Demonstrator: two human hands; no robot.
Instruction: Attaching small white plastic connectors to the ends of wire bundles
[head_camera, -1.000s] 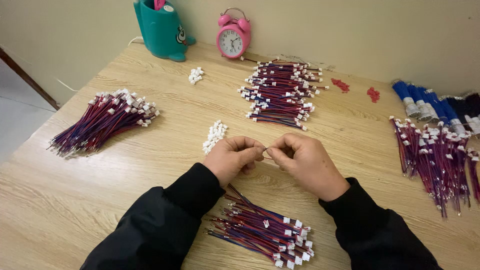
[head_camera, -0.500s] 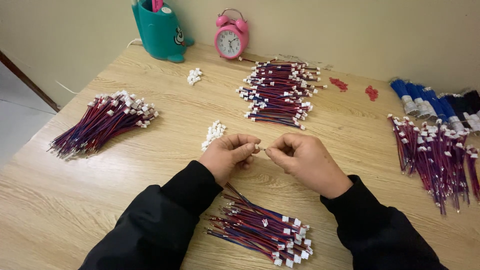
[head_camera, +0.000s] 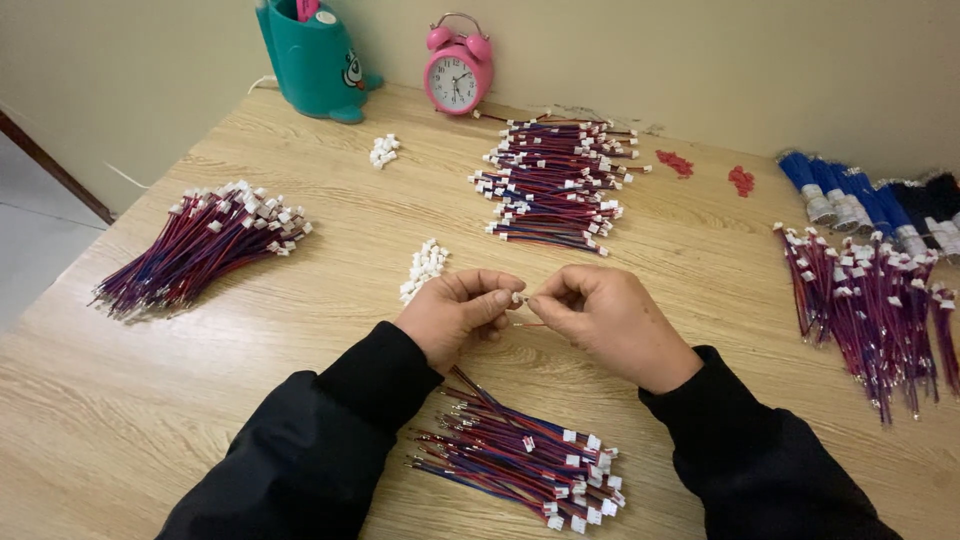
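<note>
White plastic, a tiny connector housing (head_camera: 517, 297) sits pinched between the thumb and forefinger of the left hand (head_camera: 455, 318), above the middle of the pale wood-grain table (head_camera: 150, 400). Right up against it, the right hand (head_camera: 610, 322) pinches the end of a thin red wire (head_camera: 530, 324) between its curled fingertips; both hands are closed tightly, knuckles nearly touching. Black sleeves cover both forearms.

Just left of the hands lies a small heap of loose white housings (head_camera: 424, 268). Near the table edge, below the wrists, rests a bundle of red and blue wires (head_camera: 520, 460) with white ends. 3 more such bundles lie farther out: left (head_camera: 200, 250), behind (head_camera: 555, 185) and right (head_camera: 865, 300). A pink alarm clock (head_camera: 457, 65) and teal holder (head_camera: 315, 60) stand at the wall.
</note>
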